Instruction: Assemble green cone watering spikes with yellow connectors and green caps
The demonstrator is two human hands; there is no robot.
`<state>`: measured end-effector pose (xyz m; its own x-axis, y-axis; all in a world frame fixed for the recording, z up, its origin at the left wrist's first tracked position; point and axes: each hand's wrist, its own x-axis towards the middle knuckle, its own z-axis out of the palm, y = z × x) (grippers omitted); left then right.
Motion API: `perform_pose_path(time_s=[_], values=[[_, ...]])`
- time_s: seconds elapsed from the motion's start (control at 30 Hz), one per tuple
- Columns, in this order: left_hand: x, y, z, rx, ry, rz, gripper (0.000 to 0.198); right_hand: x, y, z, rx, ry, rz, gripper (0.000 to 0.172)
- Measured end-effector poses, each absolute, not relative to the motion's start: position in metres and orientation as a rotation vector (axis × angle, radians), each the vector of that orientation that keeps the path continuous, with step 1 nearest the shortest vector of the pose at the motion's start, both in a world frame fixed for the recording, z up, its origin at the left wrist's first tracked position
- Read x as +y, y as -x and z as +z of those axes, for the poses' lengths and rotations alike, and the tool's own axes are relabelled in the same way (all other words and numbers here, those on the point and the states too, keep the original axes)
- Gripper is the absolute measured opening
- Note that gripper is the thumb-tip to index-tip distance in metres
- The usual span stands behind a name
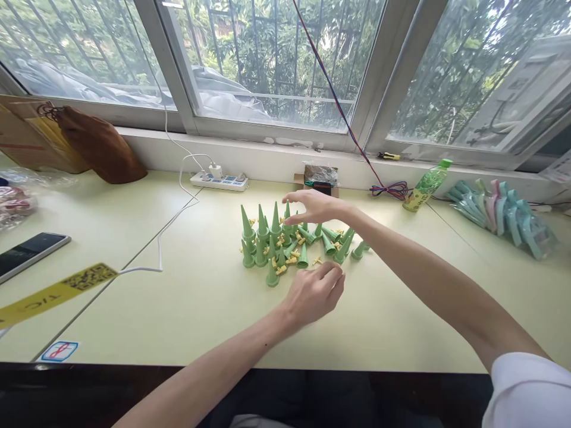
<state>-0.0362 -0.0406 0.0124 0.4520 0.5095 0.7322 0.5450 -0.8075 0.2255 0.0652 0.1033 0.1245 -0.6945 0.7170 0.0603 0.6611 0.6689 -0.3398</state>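
On the pale table several green plastic cones stand close together, pointed tips up, in a cluster ahead of me. More green cones lie tipped over on the cluster's right side. Small yellow plastic pieces are scattered among them. Above the back of the cluster, my right hand reaches in from the right, thumb and fingers apart, its thumb close to a standing cone. My left hand is closed at the near side of the cones, knuckles up. Its curled fingers hide whatever may be inside.
A white power strip and its cable lie at the back left, a small open box behind the cones. Rightward are a green drink bottle and bagged pastel plastic items. A phone and brown pouch are left.
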Motion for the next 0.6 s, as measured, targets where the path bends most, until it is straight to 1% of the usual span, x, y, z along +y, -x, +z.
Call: perform_pose_path(time_s=[0.07,0.13,0.2,0.27,0.3,0.33,0.4,0.43,0.47,0.5,0.6], values=[[-0.039,0.046,0.029,-0.853,2.512,-1.497,0.009,0.105,-0.054,0.119,-2.702,1.119,0.460,0.055],[-0.036,0.063,0.049,-0.881,2.348,-1.675,0.008,0.107,-0.049,0.114,-2.706,1.109,0.499,0.042],[-0.030,0.088,0.066,-1.029,2.174,-1.760,0.009,0.106,-0.047,0.111,-2.685,1.099,0.542,0.031],[-0.020,0.118,0.077,-1.287,1.909,-1.794,0.005,0.105,-0.048,0.109,-2.655,1.107,0.598,0.027],[-0.014,0.134,0.080,-1.438,1.806,-1.787,0.010,0.103,-0.049,0.108,-2.640,1.119,0.630,0.027],[-0.008,0.148,0.081,-1.600,1.776,-1.772,0.024,0.102,-0.050,0.107,-2.622,1.134,0.663,0.026],[0.006,0.172,0.080,-1.927,1.913,-1.739,0.054,0.100,-0.050,0.106,-2.586,1.162,0.711,0.026],[0.013,0.181,0.078,-2.077,2.023,-1.721,0.063,0.100,-0.050,0.106,-2.570,1.173,0.721,0.025],[0.019,0.187,0.076,-2.187,2.176,-1.670,0.067,0.099,-0.049,0.105,-2.560,1.186,0.721,0.025],[0.026,0.190,0.074,-2.227,2.342,-1.615,0.066,0.099,-0.048,0.105,-2.553,1.203,0.710,0.025],[0.041,0.187,0.073,-2.221,2.588,-1.574,0.065,0.098,-0.045,0.106,-2.543,1.262,0.649,0.023]])
